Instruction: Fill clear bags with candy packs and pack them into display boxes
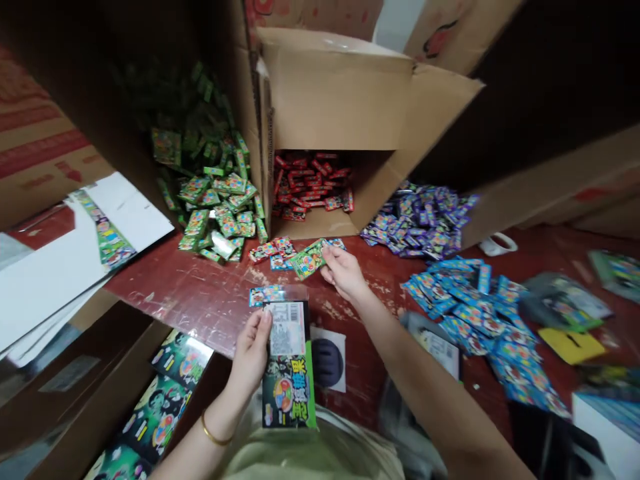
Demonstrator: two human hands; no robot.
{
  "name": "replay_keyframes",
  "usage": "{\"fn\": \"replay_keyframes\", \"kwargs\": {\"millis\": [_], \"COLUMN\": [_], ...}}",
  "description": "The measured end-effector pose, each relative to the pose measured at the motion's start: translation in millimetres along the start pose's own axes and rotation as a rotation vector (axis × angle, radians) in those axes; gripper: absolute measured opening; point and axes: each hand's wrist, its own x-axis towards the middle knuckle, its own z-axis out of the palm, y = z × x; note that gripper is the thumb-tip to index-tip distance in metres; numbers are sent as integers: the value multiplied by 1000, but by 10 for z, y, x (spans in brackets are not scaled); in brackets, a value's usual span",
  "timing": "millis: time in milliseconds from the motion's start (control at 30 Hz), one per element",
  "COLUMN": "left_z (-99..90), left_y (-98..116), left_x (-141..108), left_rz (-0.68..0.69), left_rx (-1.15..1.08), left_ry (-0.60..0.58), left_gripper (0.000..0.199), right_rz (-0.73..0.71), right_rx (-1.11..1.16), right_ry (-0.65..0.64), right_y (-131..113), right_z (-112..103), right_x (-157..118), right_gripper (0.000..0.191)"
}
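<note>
**Left hand (251,345) and right hand (345,270) each grip printed packaging**

At the lower centre of the frame, the left hand pinches the upper left edge of a black-and-green rectangular printed box (287,370) with a white barcode label; a gold bangle (216,432) circles that wrist. At the centre, the right hand holds a flat, green printed packet (307,259) between thumb and fingers, above the box and apart from it.

Small red-and-white printed packets (270,250) lie just left of it on a worn, dark red tabletop (200,290). A heap of small green packs (227,207) fills the upper left of centre; shiny purple packets (423,220) and flat bright-blue packets (470,303) spread across the right. Red packs (313,180) sit inside a brown cardboard carton (340,100), upper centre.
</note>
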Motion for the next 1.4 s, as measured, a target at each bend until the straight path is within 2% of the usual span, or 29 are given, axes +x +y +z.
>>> {"fn": "replay_keyframes", "kwargs": {"millis": [133, 233, 300, 433, 533, 600, 633, 700, 767, 833, 900, 1000, 1067, 1133, 1200, 1267, 1333, 1400], "left_z": [300, 466, 565, 715, 762, 765, 759, 736, 698, 649, 593, 514, 477, 460, 462, 473, 486, 494], "left_y": [-37, -59, -69, -94, -129, -144, -145, -131, -104, -76, -51, -10, 15, 28, 26, 16, 13, 19], "left_x": [-3, -47, -87, -165, -202, -217, -222, -234, -251, -277, -311, -365, -395, -403, -358, -232, -20, 239], "left_rz": [-32, -30, -17, -4, -27, -44, -48, -40, -24, -3, 32, 104, 132, 137, 127, 125, 171, 290], "left_rx": [62, 134, 181, 224, 250, 263, 265, 260, 254, 248, 253, 311, 353, 361, 347, 341, 350, 374], "left_ry": [-147, -221, -260, -301, -341, -356, -349, -314, -284, -260, -249, -286, -313, -303, -276, -240, -190, -121], "left_gripper": [36, 37, 37, 37, 36, 36, 36, 35, 34, 33, 42, 56, 51, 47, 47, 50, 54, 56], "right_rz": [56, 26, -3, 20, -75, -118, -108, -68, -56, -59, -36, -34, -48, -48, -40, -37, -4, 42], "right_rx": [149, 199, 141, -56, -229, -292, -287, -245, -197, -163, -112, 0, 56, 82, 95, 45, -82, -192], "right_ry": [61, 158, 144, -181, -455, -532, -504, -357, -256, -257, -245, -22, 122, 193, 221, 225, 162, 59], "right_y": [-194, -259, -283, -362, -421, -419, -403, -350, -292, -250, -226, -193, -151, -88, -15, 50, 91, 111], "right_z": [-398, -525, -568, -644, -680, -674, -662, -631, -595, -554, -499, -366, -236, -94, 24, 92, 113, 115], "right_x": [-271, -402, -452, -514, -582, -656, -704, -819, -961, -1126, -1309, -1588, -1750, -1866, -1930, -1966, -2005, -2062], "right_gripper": [46, 46, 47, 35, 21, 18, 22, 29, 23, 13, 12, 31, 42, 47, 63, 89, 116, 130]}}
